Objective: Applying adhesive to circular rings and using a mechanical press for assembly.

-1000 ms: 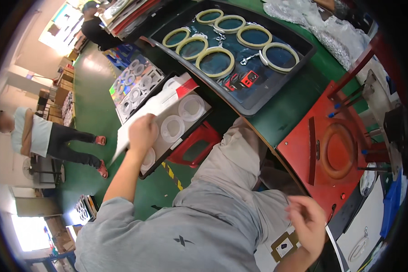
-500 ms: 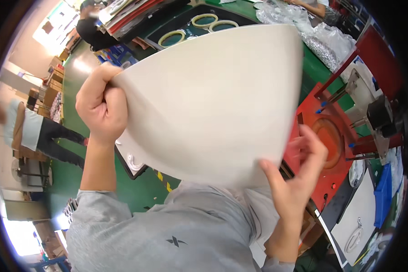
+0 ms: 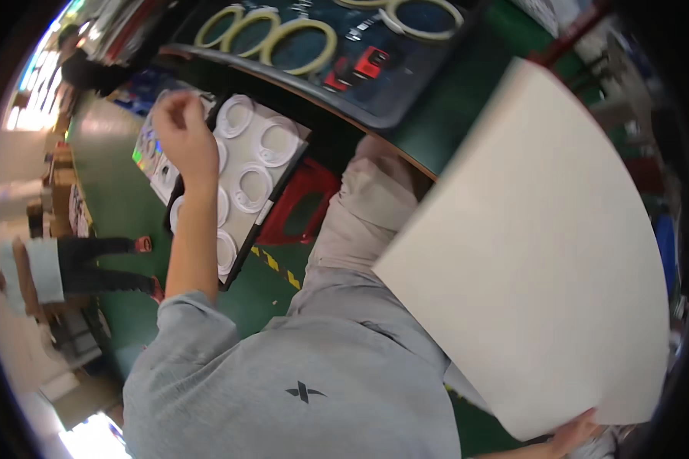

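A large, thin white sheet (image 3: 543, 252) hangs at an angle on my right side and shows no print. My right hand (image 3: 574, 434) grips its lower edge; part of the fingers is behind the sheet. My left hand (image 3: 184, 130) is raised at the left, away from the sheet, its fingers loosely bent and apart with nothing seen in them. It is somewhat blurred. Beneath and beside it is a black-rimmed tray (image 3: 246, 226) with several coiled white cables (image 3: 253, 189).
Ahead, a green table (image 3: 444, 122) carries a dark tray (image 3: 375, 107) with pale yellow rings (image 3: 329, 44) and small red-and-black items (image 3: 371, 63). A red stool (image 3: 283, 206) stands under the table edge. At far left are a standing person (image 3: 34, 268) and another person (image 3: 84, 69).
My left hand has let go of the sheet and moved up. My right hand has carried the sheet to the right and lower. The view has shifted, showing more of the cable tray.
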{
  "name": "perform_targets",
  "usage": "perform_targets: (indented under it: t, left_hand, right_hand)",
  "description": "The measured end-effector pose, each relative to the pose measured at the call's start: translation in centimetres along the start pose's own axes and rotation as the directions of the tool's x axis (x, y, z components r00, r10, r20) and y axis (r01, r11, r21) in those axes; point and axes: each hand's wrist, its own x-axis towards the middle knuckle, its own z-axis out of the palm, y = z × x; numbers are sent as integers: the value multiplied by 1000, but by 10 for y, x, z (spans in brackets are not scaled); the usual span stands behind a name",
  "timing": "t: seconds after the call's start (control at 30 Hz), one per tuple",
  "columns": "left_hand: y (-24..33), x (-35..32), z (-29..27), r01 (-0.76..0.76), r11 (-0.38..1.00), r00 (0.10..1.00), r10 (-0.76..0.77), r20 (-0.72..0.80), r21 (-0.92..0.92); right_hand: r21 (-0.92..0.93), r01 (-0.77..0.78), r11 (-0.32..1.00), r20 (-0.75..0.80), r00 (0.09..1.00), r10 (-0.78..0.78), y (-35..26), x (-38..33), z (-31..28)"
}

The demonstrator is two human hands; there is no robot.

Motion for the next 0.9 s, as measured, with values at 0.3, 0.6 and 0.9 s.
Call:
perform_targets:
  t: [0.3, 0.6, 0.9]
  left_hand:
    - [-218, -116, 55, -145, 845, 624, -326, 710, 515]
    - [-221, -65, 90, 14, 810, 235, -573, 785, 587]
    - [-101, -8, 45, 216, 812, 228, -581, 781, 541]
  right_hand:
    - [764, -513, 391, -200, 388, 900, 127, -445, -81]
    - [760, -475, 443, -413, 173, 894, 171, -460, 0]
    - [93, -950, -299, -79, -306, 949, 222, -232, 82]
